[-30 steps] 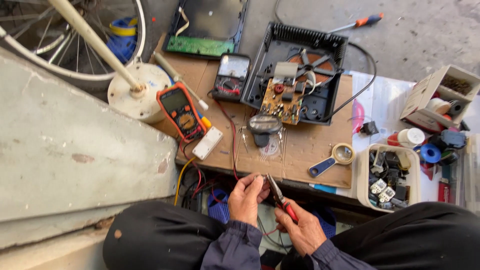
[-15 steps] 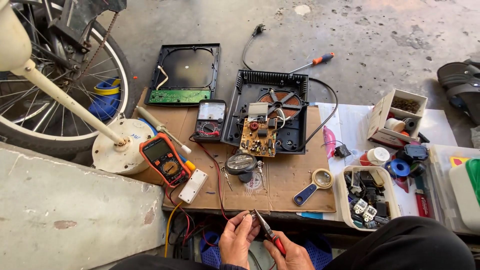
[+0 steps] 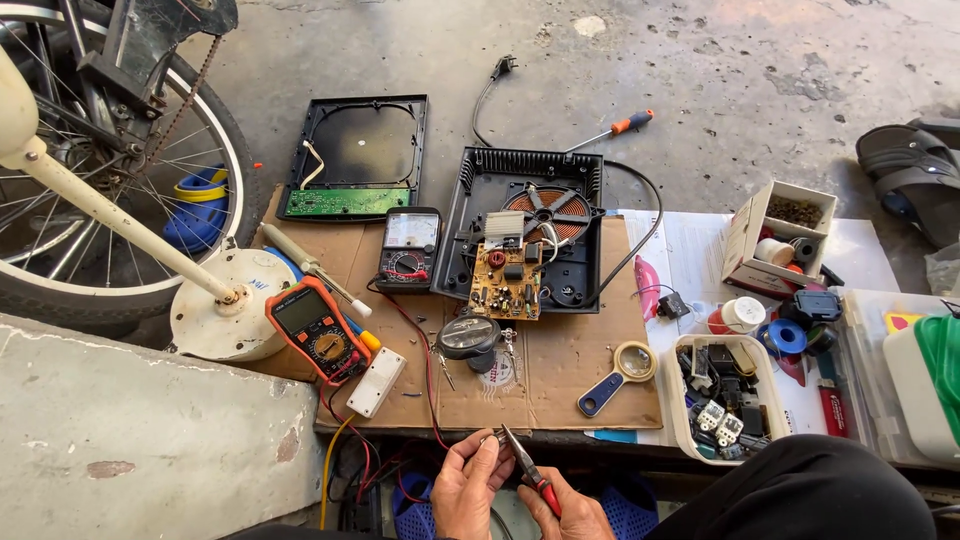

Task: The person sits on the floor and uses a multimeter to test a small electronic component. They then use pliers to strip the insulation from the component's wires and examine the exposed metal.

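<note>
At the bottom edge of the view, my left hand (image 3: 470, 490) pinches a small metal part at its fingertips. My right hand (image 3: 572, 512) grips red-handled needle-nose pliers (image 3: 528, 466), whose tips reach the part. Both hands hover just in front of the near edge of a cardboard sheet (image 3: 580, 365). On the cardboard lie an opened black cooktop base (image 3: 480, 215) with a copper coil and a brown circuit board (image 3: 507, 280), an analogue meter (image 3: 408, 250) and an orange digital multimeter (image 3: 318, 330).
A bicycle wheel (image 3: 60, 200) and a white fan stand (image 3: 215, 300) are at left, beside a concrete slab (image 3: 130, 430). A magnifier (image 3: 615, 378), parts trays (image 3: 725, 395), a box (image 3: 780, 235), a screwdriver (image 3: 615, 130) and the black cooktop top panel (image 3: 360, 155) lie around.
The view has tilted up and away, so my hands have slid to the bottom edge. They stay together on the pliers and the small part.
</note>
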